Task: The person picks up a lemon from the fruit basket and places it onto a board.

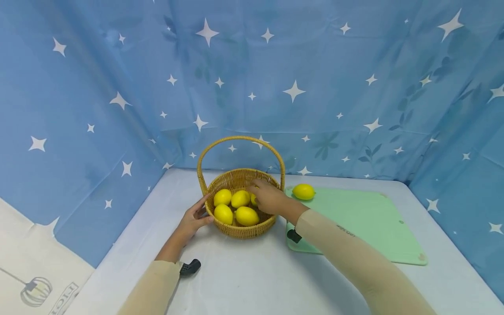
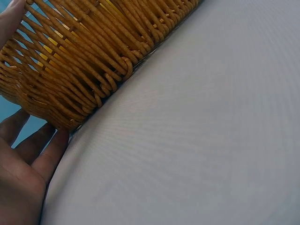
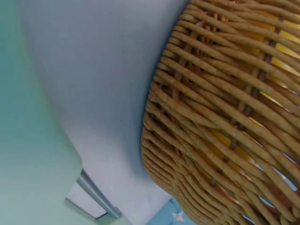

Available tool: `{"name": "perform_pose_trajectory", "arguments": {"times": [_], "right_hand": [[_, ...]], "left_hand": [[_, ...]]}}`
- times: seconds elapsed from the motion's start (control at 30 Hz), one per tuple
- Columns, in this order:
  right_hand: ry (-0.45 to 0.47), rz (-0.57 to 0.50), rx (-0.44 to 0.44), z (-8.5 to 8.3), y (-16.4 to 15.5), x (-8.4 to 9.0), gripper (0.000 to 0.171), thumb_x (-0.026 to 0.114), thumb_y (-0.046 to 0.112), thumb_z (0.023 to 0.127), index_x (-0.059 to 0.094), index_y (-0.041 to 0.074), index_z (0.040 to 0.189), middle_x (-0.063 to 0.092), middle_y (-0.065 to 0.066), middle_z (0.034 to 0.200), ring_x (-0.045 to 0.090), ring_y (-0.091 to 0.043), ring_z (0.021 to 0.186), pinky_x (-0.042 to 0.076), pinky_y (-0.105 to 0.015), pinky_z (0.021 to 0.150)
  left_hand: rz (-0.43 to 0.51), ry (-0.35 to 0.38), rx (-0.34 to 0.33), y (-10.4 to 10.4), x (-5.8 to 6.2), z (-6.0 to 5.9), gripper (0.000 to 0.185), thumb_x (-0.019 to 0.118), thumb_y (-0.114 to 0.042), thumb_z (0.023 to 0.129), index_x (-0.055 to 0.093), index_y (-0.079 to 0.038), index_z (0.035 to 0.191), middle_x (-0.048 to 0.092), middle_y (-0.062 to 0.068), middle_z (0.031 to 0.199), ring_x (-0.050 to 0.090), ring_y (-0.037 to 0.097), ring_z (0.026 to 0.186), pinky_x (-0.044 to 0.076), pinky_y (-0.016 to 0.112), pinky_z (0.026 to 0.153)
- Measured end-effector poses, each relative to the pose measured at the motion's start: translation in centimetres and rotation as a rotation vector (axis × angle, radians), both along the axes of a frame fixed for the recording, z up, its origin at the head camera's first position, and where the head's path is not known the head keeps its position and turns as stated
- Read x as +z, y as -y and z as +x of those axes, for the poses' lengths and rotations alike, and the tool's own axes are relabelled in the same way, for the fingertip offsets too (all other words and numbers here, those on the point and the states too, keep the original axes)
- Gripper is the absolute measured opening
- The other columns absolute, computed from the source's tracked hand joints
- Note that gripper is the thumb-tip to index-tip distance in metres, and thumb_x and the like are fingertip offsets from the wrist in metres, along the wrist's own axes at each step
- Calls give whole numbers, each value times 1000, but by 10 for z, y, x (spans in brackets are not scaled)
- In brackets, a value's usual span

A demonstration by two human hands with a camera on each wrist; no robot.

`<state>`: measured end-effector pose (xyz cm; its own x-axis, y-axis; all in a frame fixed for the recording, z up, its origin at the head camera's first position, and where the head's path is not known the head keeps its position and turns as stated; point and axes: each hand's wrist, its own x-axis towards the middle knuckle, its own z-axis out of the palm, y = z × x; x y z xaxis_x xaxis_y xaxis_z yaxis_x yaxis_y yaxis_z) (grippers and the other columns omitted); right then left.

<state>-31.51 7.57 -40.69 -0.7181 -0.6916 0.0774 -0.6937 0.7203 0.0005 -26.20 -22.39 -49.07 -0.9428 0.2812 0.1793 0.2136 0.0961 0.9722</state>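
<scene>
A woven wicker basket [image 1: 245,232] with a tall arched handle holds several yellow lemons [image 1: 246,216]. My left hand [image 1: 194,221] rests against the basket's left side, thumb toward the front and fingers along the outer wall. In the left wrist view, that hand's extended fingers [image 2: 51,150] touch the wicker low down. Reaching over the right rim, my right hand [image 1: 267,197] is inside the basket with its fingers bent over a lemon [image 1: 253,200], which it mostly covers. The right wrist view shows only the basket's outer wall [image 3: 206,108], so those fingertips are hidden.
A pale green cutting board [image 1: 366,218] lies right of the basket, under my right forearm. One more lemon [image 1: 303,191] sits at its far left corner. Both stand on a white-covered table [image 1: 252,280]. A blue star-patterned curtain [image 1: 252,87] hangs behind and at the sides.
</scene>
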Motion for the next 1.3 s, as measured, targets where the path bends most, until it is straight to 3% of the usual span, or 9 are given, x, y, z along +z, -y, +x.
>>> {"name": "perform_pose_trajectory", "arguments": {"times": [0.2,0.47,0.77,1.07,1.3], "right_hand": [[80,79,-80,-2,3,-3,53,57,19,99,40,14,149,28,-12,155,23,-31,143,22,-45,115],[112,178,-105,-8,8,-7,67,58,10,95,29,18,155,18,-12,160,14,-34,145,24,-49,114],[195,211,-150,-9,13,-9,73,57,11,96,20,21,157,24,-14,158,25,-35,142,29,-48,112],[169,281,-151,-2,12,2,78,58,11,97,13,24,158,28,-12,156,35,-32,138,41,-44,104],[115,292,-132,4,12,4,73,57,16,98,15,20,158,37,-14,151,41,-31,133,45,-42,100]], "left_hand": [[5,2,-15,-1,-1,0,81,74,-23,89,28,-23,156,19,7,160,30,37,139,34,52,107],[9,-5,-10,-1,-1,-1,80,73,-19,89,28,-22,156,19,8,160,31,37,138,33,53,107],[-5,5,0,1,0,0,81,74,-22,89,28,-25,155,18,4,160,30,36,139,29,55,108],[-12,-5,-7,1,1,-3,82,75,-25,88,28,-25,155,18,4,160,30,35,139,31,54,108],[-14,-9,12,1,-2,-1,83,76,-25,87,29,-25,155,18,4,160,30,36,139,30,52,109]]}}
